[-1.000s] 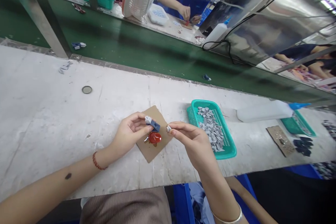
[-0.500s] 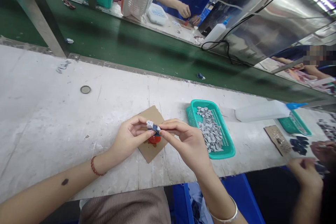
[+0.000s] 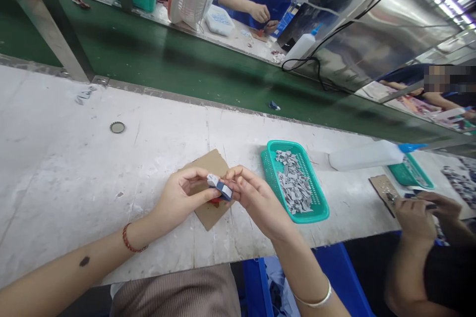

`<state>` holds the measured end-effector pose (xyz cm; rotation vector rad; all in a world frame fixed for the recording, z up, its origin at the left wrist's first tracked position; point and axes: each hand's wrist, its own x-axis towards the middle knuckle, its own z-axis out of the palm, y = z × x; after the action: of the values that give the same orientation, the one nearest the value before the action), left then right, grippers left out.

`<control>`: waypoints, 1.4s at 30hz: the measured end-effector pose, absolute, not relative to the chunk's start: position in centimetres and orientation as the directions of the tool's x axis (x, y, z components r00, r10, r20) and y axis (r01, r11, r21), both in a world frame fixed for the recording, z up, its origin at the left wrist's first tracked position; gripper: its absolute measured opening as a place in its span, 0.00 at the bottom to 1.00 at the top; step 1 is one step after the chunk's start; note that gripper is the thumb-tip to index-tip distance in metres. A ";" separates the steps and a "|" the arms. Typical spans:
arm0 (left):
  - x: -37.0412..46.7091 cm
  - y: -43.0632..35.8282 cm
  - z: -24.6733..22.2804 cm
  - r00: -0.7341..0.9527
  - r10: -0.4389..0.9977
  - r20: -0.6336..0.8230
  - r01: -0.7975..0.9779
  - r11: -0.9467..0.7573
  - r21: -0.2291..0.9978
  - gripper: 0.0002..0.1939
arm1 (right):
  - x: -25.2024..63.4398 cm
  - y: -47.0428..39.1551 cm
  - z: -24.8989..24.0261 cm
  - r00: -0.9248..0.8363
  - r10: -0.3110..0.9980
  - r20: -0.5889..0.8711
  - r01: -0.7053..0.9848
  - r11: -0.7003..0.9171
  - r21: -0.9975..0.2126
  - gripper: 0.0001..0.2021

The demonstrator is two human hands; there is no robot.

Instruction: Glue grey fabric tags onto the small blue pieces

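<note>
Pieces, small and grey, fill much of our green basket (image 3: 322, 208); our left hand (image 3: 186, 195)'s grip pinches the navy-and-white piece (image 3: 220, 188) over cardboard (image 3: 208, 220), our right hand (image 3: 256, 198)'s grip nearly closed at its end.

The basket (image 3: 323, 203) looks like glossy plastic, the card (image 3: 208, 220) matt cardboard, the post (image 3: 61, 34) smooth metal.

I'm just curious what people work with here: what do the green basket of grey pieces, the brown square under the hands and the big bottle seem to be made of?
Green basket: glossy moulded plastic, with regular holes.
Brown square: matte, probably cardboard, judging by its plain colour and flatness.
Bottle: smooth plastic, cloudy white.
</note>
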<state>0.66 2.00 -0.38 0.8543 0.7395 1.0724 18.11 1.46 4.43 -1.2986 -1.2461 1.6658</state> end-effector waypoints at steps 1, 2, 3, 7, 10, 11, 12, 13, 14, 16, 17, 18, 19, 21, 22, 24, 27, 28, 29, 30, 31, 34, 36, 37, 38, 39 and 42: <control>0.6 2.1 -0.2 0.309 0.946 -0.101 -0.423 0.232 0.876 0.06 | 17.7 1.3 4.2 -0.262 0.916 -0.302 0.029 -0.306 -0.952 0.17; 0.5 2.1 -0.1 0.315 0.944 -0.103 -0.420 0.236 0.877 0.06 | 17.3 1.2 4.0 -0.250 0.922 -0.297 0.025 -0.301 -0.953 0.17; 0.5 2.1 -0.1 0.323 0.940 -0.107 -0.420 0.244 0.874 0.06 | 16.9 1.0 3.8 -0.239 0.926 -0.294 0.027 -0.296 -0.955 0.17; 0.5 2.1 -0.3 0.303 0.942 -0.146 -0.423 0.270 0.865 0.08 | 15.2 0.4 3.2 -0.168 0.961 -0.221 0.034 -0.219 -0.975 0.15; 0.6 1.9 -0.5 0.277 0.949 -0.149 -0.411 0.257 0.875 0.09 | 14.4 0.3 2.7 -0.083 0.985 -0.151 0.016 -0.150 -0.989 0.13; 0.6 1.8 -0.5 0.282 0.950 -0.131 -0.405 0.241 0.882 0.10 | 14.2 0.3 2.6 -0.056 0.988 -0.141 0.006 -0.141 -0.990 0.13; 0.6 1.7 -0.5 0.292 0.951 -0.103 -0.399 0.219 0.890 0.12 | 13.9 0.3 2.4 -0.031 0.990 -0.137 -0.003 -0.138 -0.990 0.13; 0.7 1.6 -0.5 0.301 0.951 -0.072 -0.391 0.191 0.900 0.15 | 13.7 0.3 2.3 -0.011 0.991 -0.137 -0.010 -0.137 -0.990 0.13; 0.7 1.6 -0.5 0.302 0.952 -0.049 -0.377 0.166 0.911 0.17 | 13.5 0.3 2.1 -0.001 0.990 -0.142 -0.015 -0.142 -0.990 0.14; 0.8 1.5 -0.5 0.296 0.954 -0.053 -0.336 0.156 0.929 0.19 | 13.4 0.2 2.0 -0.027 0.984 -0.174 -0.007 -0.174 -0.985 0.14; 0.8 1.5 -0.5 0.291 0.954 -0.076 -0.318 0.171 0.933 0.18 | 13.6 0.2 2.0 -0.063 0.980 -0.191 0.007 -0.191 -0.982 0.13; 0.8 1.6 -0.5 0.282 0.954 -0.104 -0.304 0.192 0.933 0.16 | 14.1 0.2 2.1 -0.102 0.975 -0.198 0.030 -0.196 -0.980 0.12; 0.7 1.8 -0.4 0.269 0.954 -0.129 -0.293 0.209 0.933 0.15 | 14.9 0.3 2.3 -0.129 0.973 -0.193 0.066 -0.186 -0.980 0.12; 0.4 2.3 -0.3 0.225 0.963 -0.146 -0.268 0.206 0.941 0.15 | 17.6 0.7 2.9 -0.100 0.986 -0.134 0.198 -0.112 -0.974 0.12; 0.1 2.7 -0.3 0.190 0.972 -0.140 -0.247 0.185 0.951 0.15 | 19.5 1.0 3.2 -0.048 0.996 -0.078 0.304 -0.060 -0.951 0.11; -0.6 3.9 -0.2 0.120 0.987 -0.111 -0.185 0.132 0.974 0.17 | 24.0 2.1 3.6 0.088 0.994 0.068 0.588 0.003 -0.809 0.10; -1.8 7.2 -0.2 0.056 0.997 -0.044 -0.048 0.047 0.998 0.22 | 30.9 4.2 3.4 0.076 0.981 0.178 0.883 0.017 -0.469 0.10; -2.2 8.7 -0.3 0.050 0.998 -0.025 0.018 0.024 1.000 0.24 | 32.8 5.0 3.2 0.050 0.984 0.172 0.901 0.030 -0.434 0.10; -2.5 10.4 -0.4 0.046 0.999 -0.008 0.102 0.003 0.995 0.26 | 34.4 5.7 2.8 0.016 0.987 0.160 0.914 0.051 -0.403 0.10; -2.8 12.2 -0.5 0.049 0.999 0.007 0.205 -0.017 0.979 0.28 | 35.5 6.3 2.4 -0.016 0.989 0.144 0.918 0.072 -0.390 0.09; -3.0 14.2 -0.6 0.021 1.000 0.016 0.323 -0.021 0.946 0.30 | 36.4 6.9 2.1 -0.047 0.990 0.132 0.923 0.094 -0.373 0.09; -3.4 20.1 -0.6 -0.042 0.994 0.102 0.627 -0.053 0.778 0.26 | 37.4 8.0 1.2 -0.114 0.987 0.116 0.930 0.148 -0.337 0.08; -3.5 23.4 -0.7 -0.042 0.985 0.169 0.739 -0.084 0.669 0.21 | 37.6 8.4 1.0 -0.146 0.982 0.121 0.924 0.179 -0.338 0.08; -3.6 24.7 -0.8 -0.027 0.981 0.194 0.789 -0.098 0.607 0.19 | 37.7 8.5 1.1 -0.159 0.979 0.125 0.918 0.193 -0.346 0.08; -3.6 25.8 -1.0 -0.006 0.977 0.212 0.838 -0.112 0.535 0.18 | 37.9 8.4 1.3 -0.170 0.977 0.130 0.910 0.206 -0.360 0.07; -3.7 26.7 -1.2 0.019 0.975 0.223 0.875 -0.125 0.468 0.18 | 38.0 8.3 1.5 -0.178 0.975 0.135 0.899 0.217 -0.379 0.07; -3.6 28.0 -1.9 0.058 0.969 0.241 0.908 -0.151 0.391 0.19 | 38.4 7.0 2.3 -0.176 0.972 0.154 0.862 0.228 -0.452 0.06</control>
<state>-3.55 28.03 -1.85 2.1824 1.9529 0.6830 38.39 6.97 2.26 -1.6900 -2.1024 0.3681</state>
